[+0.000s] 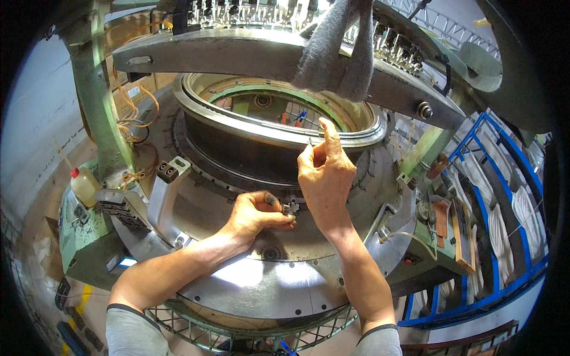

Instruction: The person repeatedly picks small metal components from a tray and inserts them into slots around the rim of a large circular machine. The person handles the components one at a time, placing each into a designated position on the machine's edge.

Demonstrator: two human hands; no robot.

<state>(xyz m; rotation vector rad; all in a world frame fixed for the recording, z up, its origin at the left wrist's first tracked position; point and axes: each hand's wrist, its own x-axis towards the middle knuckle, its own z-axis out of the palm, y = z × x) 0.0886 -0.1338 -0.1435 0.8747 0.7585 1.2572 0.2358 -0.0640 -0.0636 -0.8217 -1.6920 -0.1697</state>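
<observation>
Before me stands a round machine with a ring-shaped metal cylinder (237, 151). Low in front of its wall, my left hand (252, 216) is closed, thumb and fingers pinching a few small shiny metal pieces (291, 207). Their exact kind is too small to make out. Higher up, at the near right part of the cylinder's grooved rim (285, 134), is my right hand (329, 175). Its forefinger points up over the rim, while a small thin metal piece (309, 142) shows at the thumb tip. The other fingers are curled, partly hidden behind the hand.
A curved metal beam (237, 59) crosses above the cylinder, with grey cloth (338, 53) hanging from it. Inside the ring lie tools with red and blue handles (301, 117). A red-capped bottle (85, 185) stands left; a blue rack (499, 237) holds white fabric at right.
</observation>
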